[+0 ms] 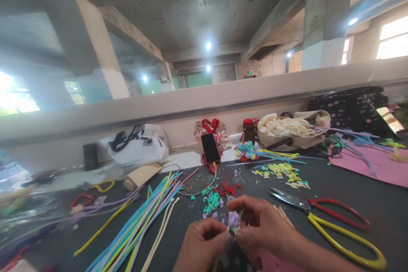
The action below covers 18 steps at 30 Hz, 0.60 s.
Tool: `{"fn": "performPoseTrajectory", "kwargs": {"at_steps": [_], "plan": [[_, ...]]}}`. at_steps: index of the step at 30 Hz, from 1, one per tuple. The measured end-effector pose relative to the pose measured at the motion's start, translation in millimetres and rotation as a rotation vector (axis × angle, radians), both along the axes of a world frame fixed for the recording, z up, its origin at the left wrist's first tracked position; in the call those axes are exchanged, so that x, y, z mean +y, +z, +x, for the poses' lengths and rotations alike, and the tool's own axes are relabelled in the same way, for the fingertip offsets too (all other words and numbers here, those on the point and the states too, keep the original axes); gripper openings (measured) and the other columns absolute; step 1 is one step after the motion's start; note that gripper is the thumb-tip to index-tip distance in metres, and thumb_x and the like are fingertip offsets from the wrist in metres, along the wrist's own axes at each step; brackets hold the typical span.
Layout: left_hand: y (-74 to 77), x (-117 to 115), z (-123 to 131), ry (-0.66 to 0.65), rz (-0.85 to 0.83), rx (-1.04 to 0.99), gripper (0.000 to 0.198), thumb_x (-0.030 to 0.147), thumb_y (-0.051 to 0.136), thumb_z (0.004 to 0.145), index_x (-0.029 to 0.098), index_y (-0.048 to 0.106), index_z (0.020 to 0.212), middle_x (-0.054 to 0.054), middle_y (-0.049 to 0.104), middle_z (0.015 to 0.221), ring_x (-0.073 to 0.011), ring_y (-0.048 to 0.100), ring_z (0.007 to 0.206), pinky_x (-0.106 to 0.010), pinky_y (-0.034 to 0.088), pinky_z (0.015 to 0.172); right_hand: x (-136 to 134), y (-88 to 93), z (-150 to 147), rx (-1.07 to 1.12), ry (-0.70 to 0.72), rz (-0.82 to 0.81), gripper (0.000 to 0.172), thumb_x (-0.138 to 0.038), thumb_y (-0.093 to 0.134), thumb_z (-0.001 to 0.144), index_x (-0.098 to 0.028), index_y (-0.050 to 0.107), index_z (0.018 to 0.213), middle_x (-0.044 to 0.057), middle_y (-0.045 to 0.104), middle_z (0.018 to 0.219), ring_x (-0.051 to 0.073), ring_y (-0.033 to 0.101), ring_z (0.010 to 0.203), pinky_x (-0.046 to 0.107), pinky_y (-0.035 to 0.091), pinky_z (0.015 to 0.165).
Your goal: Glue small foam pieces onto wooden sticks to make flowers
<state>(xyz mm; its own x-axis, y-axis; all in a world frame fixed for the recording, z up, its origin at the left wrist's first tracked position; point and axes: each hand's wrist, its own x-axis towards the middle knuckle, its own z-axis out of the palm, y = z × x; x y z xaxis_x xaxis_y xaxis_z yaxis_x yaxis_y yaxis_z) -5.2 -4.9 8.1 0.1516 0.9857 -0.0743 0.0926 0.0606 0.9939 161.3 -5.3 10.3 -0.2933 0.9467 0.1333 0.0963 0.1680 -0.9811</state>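
Note:
My left hand and my right hand meet at the bottom centre over the dark table. Both pinch a small purple fuzzy piece with a pale green bit beneath it. The fingers of each hand are curled tightly round it. Just beyond the hands lie teal cut bits and red scraps. A bundle of long coloured pipe cleaners fans out to the left of my left hand.
Scissors with red and yellow handles lie to the right. A phone leans against a red bag at the back. Yellow-green cut bits, a cloth bag, a white bag and a pink sheet sit further off.

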Motion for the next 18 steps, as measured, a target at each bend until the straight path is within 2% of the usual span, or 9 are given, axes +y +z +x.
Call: {"fn": "performPoseTrajectory", "kwargs": {"at_steps": [5,12,15,18], "plan": [[-1.2,0,2,-0.012,0.058,0.093,0.032,0.042,0.071,0.046,0.012,0.062,0.050,0.000,0.054,0.047,-0.0116,0.044,0.051,-0.023,0.033,0.052,-2,-1.4,-3,-0.019,-0.019,0.066,0.030,-0.021,0.066,0.060,-0.021,0.062,0.089,-0.005,0.055,0.059,0.009,0.047,0.052,0.018,0.034,0.046],[-2.0,-3,2,0.040,0.211,0.311,0.027,0.040,0.066,0.056,0.014,0.065,0.053,-0.001,0.057,0.051,-0.0146,0.048,0.055,-0.023,0.033,0.053,-4,0.6,-5,0.046,0.010,0.011,0.022,-0.017,0.058,0.063,-0.019,0.062,0.084,-0.006,0.054,0.055,0.007,0.045,0.043,0.017,0.033,0.042],[-0.7,-4,3,0.054,0.208,0.298,0.025,0.039,0.066,0.056,0.014,0.065,0.053,-0.002,0.058,0.052,-0.0151,0.048,0.056,-0.022,0.032,0.052,-5,4.4,-5,0.027,0.028,-0.020,0.019,-0.018,0.054,0.065,-0.018,0.062,0.082,-0.006,0.051,0.052,0.007,0.043,0.039,0.017,0.032,0.039],[0.7,-5,4,0.051,0.192,0.259,0.023,0.036,0.068,0.054,0.014,0.064,0.050,0.000,0.056,0.049,-0.0133,0.046,0.053,-0.021,0.031,0.052,-6,12.0,-2,-0.092,-0.019,0.075,0.025,-0.016,0.058,0.062,-0.020,0.063,0.086,-0.004,0.057,0.061,0.010,0.051,0.052,0.017,0.036,0.045]]}}
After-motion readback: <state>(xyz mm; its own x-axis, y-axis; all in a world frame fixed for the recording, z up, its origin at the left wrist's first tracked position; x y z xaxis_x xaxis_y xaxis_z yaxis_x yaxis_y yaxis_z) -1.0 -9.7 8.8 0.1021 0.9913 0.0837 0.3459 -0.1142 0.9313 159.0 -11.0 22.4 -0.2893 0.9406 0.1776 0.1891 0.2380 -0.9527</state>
